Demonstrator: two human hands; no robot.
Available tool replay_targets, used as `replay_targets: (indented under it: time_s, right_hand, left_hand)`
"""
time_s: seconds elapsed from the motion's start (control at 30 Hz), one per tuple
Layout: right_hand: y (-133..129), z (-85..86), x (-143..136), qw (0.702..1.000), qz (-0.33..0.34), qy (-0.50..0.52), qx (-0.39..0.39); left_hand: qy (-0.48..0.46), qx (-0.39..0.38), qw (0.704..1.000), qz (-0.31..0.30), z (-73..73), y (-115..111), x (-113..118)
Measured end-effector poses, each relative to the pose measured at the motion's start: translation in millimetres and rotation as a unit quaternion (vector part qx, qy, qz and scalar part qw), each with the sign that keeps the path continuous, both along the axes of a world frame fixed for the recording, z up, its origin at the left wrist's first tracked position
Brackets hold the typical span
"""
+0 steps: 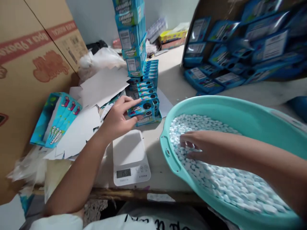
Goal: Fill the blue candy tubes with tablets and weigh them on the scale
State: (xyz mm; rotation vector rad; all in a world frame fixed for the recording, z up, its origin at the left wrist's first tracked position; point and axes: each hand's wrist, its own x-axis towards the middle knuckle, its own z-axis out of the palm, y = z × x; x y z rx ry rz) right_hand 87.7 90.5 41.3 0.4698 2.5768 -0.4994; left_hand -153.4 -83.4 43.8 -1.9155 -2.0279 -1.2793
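My left hand (121,119) grips a small blue candy box (145,110) at the front of a row, its thumb low on the front and its index finger along the top edge. That row of small boxes (147,91) stands in a blue display tray (146,120) printed with caramelo lettering. My right hand (192,143) reaches into a turquoise basin (223,105), its fingers curled and partly sunk among pale blue-white candies (230,182). The fingertips are hidden by the candies. Between my hands lies a white kitchen scale (130,156) with a lit-grey digital display.
Stacked blue display boxes (131,38) rise behind the row. A tilted carton (194,9) at the back right holds many blue boxes (240,48). To the left are white card sheets (103,86), an opened blue display box (56,118) and a large brown carton (21,80).
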Motion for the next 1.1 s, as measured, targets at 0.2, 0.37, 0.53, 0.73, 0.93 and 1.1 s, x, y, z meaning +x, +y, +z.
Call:
replay_targets:
  time_s: [0.2,0.37,0.53,0.73,0.93,1.1]
  right_hand:
    - [-12,25.5,-1,0.998,-0.011,-0.057,0.005]
    - [-12,26.4,4,0.998,0.003,-0.056,0.017]
    - [-14,29.8,6,0.999,0.017,-0.044,0.026]
    - [-15,29.2,7,0.999,0.023,-0.04,0.029]
    - [-14,27.9,7,0.998,0.036,-0.035,0.027]
    - [-14,32.4,4,0.998,0.031,-0.043,0.017]
  left_hand:
    - [0.124,0.079,0.986,-0.083,-36.4,59,-14]
    - [0.183,0.116,0.975,-0.059,-56.2,60,-14]
    - [0.195,0.125,0.97,-0.066,-56.7,67,-11]
    - [0.203,0.152,0.967,-0.039,-60.5,71,-8]
    - [0.205,0.148,0.967,-0.036,-64.9,71,-5]
    - [0.198,0.111,0.974,-0.021,-68.6,65,-12]
